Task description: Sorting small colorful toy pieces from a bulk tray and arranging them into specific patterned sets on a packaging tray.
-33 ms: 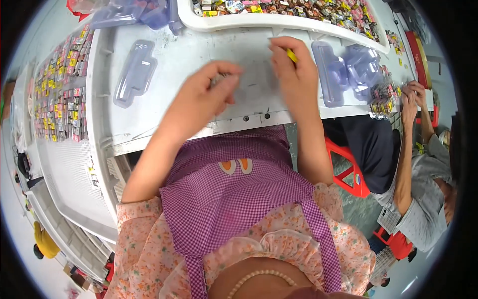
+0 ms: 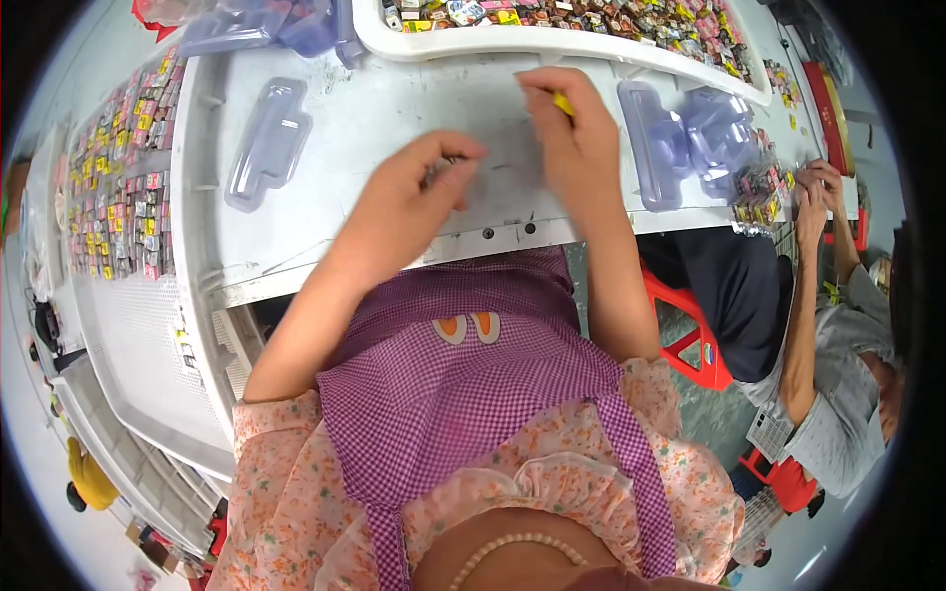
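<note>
One small yellow piece (image 2: 563, 103) is held in the curled right hand (image 2: 540, 96), showing between thumb and fingers above the bench (image 2: 365, 108). The left hand (image 2: 471, 165) hovers apart from it, fingers bent and thumb narrowly spaced from the forefinger; whether it holds anything, I cannot tell.

Beyond the left hand, a clear stepped blister tray (image 2: 268, 146) lies by itself on the bench. Just right of the right hand lies a clear plastic tray (image 2: 648, 148), with a clear moulded shell (image 2: 717, 128) beside it. Past the fingers, a white tub (image 2: 493, 41) holds many small wrapped pieces (image 2: 591, 18). Bluish clear trays (image 2: 232, 34) are piled at the upper left. Farther left, packed rows of wrapped pieces (image 2: 118, 212) cover part of a white perforated tray (image 2: 148, 330). At far right, a co-worker in grey (image 2: 838, 424) reaches toward the bench, near a red plastic stool (image 2: 690, 350).
</note>
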Demonstrator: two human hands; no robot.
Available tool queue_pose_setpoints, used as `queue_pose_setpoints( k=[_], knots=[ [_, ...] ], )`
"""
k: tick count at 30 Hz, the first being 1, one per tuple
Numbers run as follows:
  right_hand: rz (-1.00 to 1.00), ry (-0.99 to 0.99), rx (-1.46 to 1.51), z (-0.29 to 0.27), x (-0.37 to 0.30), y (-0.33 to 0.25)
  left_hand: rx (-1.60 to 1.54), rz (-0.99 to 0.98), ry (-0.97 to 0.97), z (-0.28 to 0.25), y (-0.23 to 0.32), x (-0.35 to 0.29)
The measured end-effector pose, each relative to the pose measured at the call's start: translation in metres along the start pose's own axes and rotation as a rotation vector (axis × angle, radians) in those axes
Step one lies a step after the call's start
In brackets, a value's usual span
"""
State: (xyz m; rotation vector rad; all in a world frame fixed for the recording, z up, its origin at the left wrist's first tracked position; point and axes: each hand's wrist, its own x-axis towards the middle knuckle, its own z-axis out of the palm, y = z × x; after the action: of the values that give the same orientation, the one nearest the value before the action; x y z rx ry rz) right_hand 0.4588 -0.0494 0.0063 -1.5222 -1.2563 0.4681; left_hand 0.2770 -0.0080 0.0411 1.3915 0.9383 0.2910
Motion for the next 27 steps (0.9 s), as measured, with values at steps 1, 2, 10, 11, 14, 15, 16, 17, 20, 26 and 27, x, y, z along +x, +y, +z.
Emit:
queue_pose_setpoints(
  k=[1,2,10,11,14,15,16,17,20,26,27],
  knots=[
    [-0.104,-0.018,-0.021,0.006,0.005,0.006,0.0,0.0,-0.001,0.001,-0.005,0.001],
    [-0.108,-0.024,-0.019,0.009,0.006,0.01,0.05,0.076,0.019,0.002,-0.011,0.002],
    [-0.041,-0.068,-0.059,0.018,-0.02,-0.005,0.385,0.398,0.295,-0.019,-0.023,0.025],
    [-0.044,-0.045,-0.036,0.019,-0.022,-0.006,0.412,0.427,0.274,-0.019,-0.021,0.024],
    [-0.141,0.008,-0.06,0.021,-0.011,-0.004,0.476,0.518,0.287,-0.016,-0.019,0.027],
    [-0.168,0.023,-0.07,0.024,-0.008,-0.002,0.519,0.562,0.325,-0.014,-0.02,0.029],
    [-0.172,0.03,-0.081,0.027,-0.005,0.0,0.513,0.573,0.321,-0.013,-0.02,0.03],
    [-0.203,0.02,-0.122,0.031,-0.004,0.003,0.561,0.544,0.35,-0.012,-0.02,0.031],
    [-0.276,0.02,-0.24,0.037,-0.006,0.003,0.574,0.525,0.373,-0.011,-0.021,0.034],
    [-0.058,0.025,-0.13,0.037,-0.005,0.002,0.517,0.49,0.383,-0.019,-0.022,0.033],
    [0.005,0.032,-0.099,0.035,-0.003,-0.001,0.489,0.483,0.393,-0.02,-0.021,0.032]
  ],
)
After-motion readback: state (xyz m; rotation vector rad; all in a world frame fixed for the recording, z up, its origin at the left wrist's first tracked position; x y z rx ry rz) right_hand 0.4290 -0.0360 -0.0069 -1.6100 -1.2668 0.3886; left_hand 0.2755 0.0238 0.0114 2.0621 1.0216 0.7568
